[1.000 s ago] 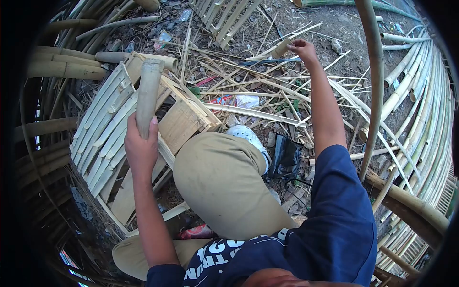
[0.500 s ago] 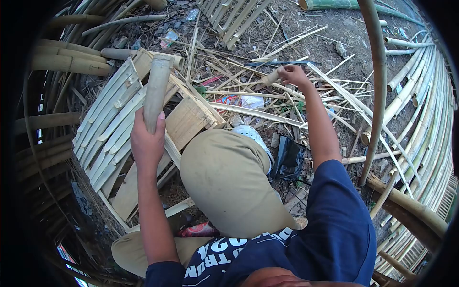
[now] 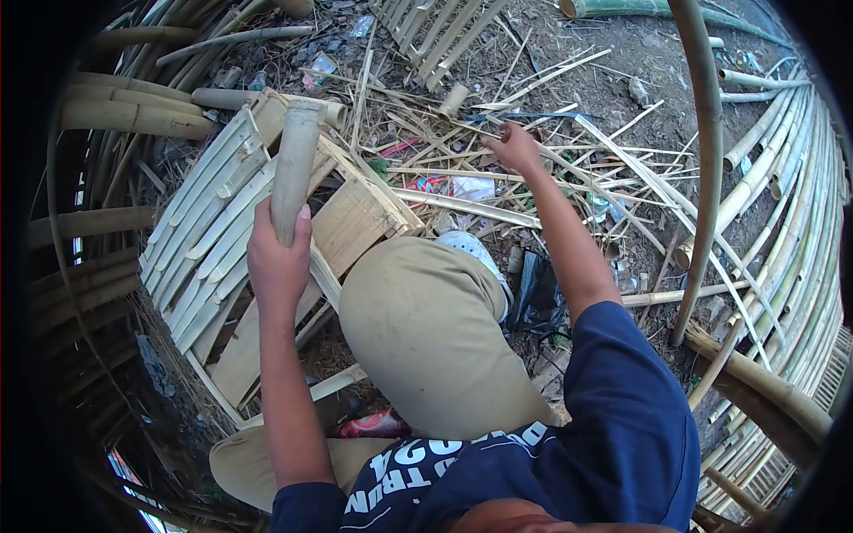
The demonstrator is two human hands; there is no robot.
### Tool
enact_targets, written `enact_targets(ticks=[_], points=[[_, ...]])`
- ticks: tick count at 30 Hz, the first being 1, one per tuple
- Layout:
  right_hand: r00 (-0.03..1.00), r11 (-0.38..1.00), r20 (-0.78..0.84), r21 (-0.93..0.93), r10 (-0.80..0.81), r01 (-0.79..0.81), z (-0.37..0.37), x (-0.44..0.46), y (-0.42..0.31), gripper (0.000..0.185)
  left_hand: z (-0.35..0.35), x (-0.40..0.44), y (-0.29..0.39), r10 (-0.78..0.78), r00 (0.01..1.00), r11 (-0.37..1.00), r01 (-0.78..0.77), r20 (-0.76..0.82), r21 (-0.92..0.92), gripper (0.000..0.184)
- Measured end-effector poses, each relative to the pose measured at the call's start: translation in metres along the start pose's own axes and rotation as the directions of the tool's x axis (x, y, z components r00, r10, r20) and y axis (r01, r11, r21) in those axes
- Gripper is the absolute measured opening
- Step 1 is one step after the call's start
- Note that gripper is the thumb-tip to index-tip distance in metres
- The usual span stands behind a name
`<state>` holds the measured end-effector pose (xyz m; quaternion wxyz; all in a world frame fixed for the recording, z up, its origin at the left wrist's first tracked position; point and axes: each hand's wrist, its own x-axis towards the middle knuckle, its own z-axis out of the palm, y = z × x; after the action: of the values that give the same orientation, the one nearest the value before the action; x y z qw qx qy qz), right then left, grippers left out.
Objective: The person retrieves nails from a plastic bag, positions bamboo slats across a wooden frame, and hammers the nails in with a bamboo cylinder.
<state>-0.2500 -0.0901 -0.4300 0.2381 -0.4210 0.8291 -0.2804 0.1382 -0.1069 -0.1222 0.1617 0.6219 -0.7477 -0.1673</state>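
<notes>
My left hand (image 3: pixel 281 264) is wrapped round the lower end of a thick bamboo tube (image 3: pixel 296 169), which points away from me over a wooden block (image 3: pixel 348 226). Flat bamboo slats (image 3: pixel 206 233) lie side by side to the left of it. Stretched out over the littered ground, my right hand (image 3: pixel 515 148) is empty with its fingers apart. A short cut piece of bamboo (image 3: pixel 453 100) is up and to the left of its fingertips, apart from them; whether it touches the ground I cannot tell.
Split bamboo strips (image 3: pixel 480 207) and litter cover the ground ahead. A bamboo pole (image 3: pixel 702 169) rises on my right, before a long stack of bamboo poles (image 3: pixel 800 222). More bamboo stems (image 3: pixel 133 115) lie at left. A black plastic bag (image 3: pixel 538 293) rests near my shoe (image 3: pixel 471 249).
My right hand has let go of the short bamboo piece and moved a little left. The piece is now farther away and to the left. My left hand keeps its hold on the tube.
</notes>
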Motion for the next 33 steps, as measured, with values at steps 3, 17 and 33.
enact_targets(ticks=[3,17,33], points=[[0.879,0.942,0.459,-0.219,-0.13,0.254,0.028,-0.043,-0.001,0.068,0.001,0.001,-0.003,0.019,1.0,1.0,-0.02,-0.018,-0.019,0.05],[0.84,0.752,0.384,-0.399,-0.382,0.525,0.083,-0.101,0.052,0.031,-0.002,-0.001,0.001,0.0,1.0,1.0,0.0,0.003,0.003,0.049],[0.886,0.732,0.323,-0.503,-0.334,0.459,0.088,-0.13,0.037,0.023,-0.008,0.007,-0.009,0.113,0.988,0.992,-0.119,0.105,0.05,0.05]])
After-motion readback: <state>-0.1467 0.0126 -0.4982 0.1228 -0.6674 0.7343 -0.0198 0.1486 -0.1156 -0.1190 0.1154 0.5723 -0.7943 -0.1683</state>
